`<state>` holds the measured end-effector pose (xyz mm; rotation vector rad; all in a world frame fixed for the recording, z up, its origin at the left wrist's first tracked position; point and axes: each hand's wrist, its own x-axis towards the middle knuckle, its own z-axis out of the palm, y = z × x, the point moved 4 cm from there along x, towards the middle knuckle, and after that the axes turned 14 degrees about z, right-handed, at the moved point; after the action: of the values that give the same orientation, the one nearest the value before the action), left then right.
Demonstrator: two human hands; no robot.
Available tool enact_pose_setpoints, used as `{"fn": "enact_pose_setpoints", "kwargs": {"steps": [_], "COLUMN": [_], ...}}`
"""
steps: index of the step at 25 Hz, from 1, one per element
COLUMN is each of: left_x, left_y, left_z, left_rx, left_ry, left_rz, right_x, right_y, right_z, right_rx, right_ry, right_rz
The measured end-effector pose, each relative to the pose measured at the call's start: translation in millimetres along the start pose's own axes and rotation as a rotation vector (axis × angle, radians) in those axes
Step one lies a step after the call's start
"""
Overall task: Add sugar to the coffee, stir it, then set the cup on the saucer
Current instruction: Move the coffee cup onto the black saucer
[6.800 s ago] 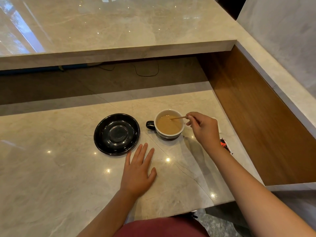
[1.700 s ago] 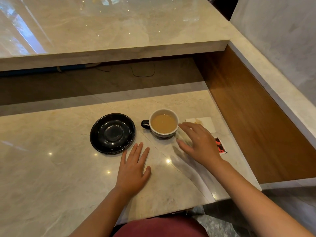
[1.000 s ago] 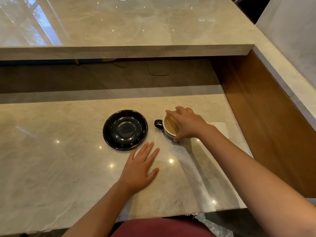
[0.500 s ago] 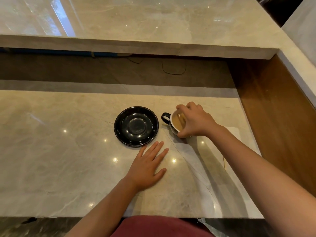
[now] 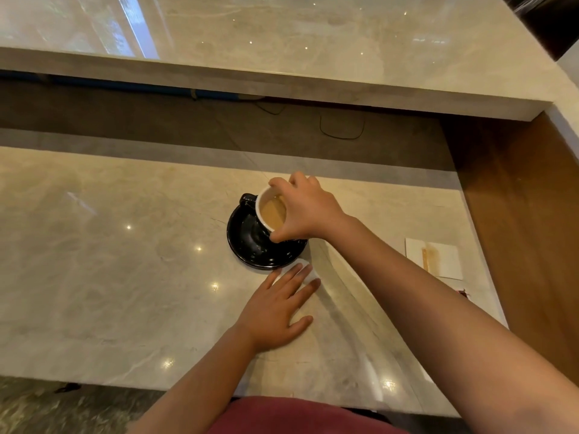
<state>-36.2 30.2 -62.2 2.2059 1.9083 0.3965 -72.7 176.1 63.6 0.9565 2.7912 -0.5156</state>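
A dark cup (image 5: 271, 212) with a white inside holds milky coffee, its black handle pointing left. My right hand (image 5: 305, 213) grips the cup from above by the rim and holds it over the black saucer (image 5: 247, 245); whether the cup's base touches the saucer is hidden. My left hand (image 5: 279, 308) lies flat on the marble counter just in front of the saucer, fingers spread, holding nothing. A wooden stir stick (image 5: 425, 260) rests on a white napkin (image 5: 445, 261) to the right.
A raised marble ledge (image 5: 282, 57) runs across the back, and a wooden side panel (image 5: 517, 214) closes the right side. A torn red sachet (image 5: 463, 292) lies by the napkin. The counter's front edge is close to my body.
My right hand has carried the cup left from the counter to above the saucer. The view has shifted left. My left hand stays flat on the counter.
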Motion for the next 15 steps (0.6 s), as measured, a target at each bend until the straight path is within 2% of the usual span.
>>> {"fn": "enact_pose_setpoints", "kwargs": {"steps": [15], "left_x": [0], "left_y": [-1], "left_z": [-3], "left_rx": [-0.045], "left_ry": [0.061], "left_rz": [0.032], "right_x": [7], "right_y": [-31], "right_z": [24], "right_rx": [-0.125], "right_ry": [-0.028], "right_rz": [-0.02]}}
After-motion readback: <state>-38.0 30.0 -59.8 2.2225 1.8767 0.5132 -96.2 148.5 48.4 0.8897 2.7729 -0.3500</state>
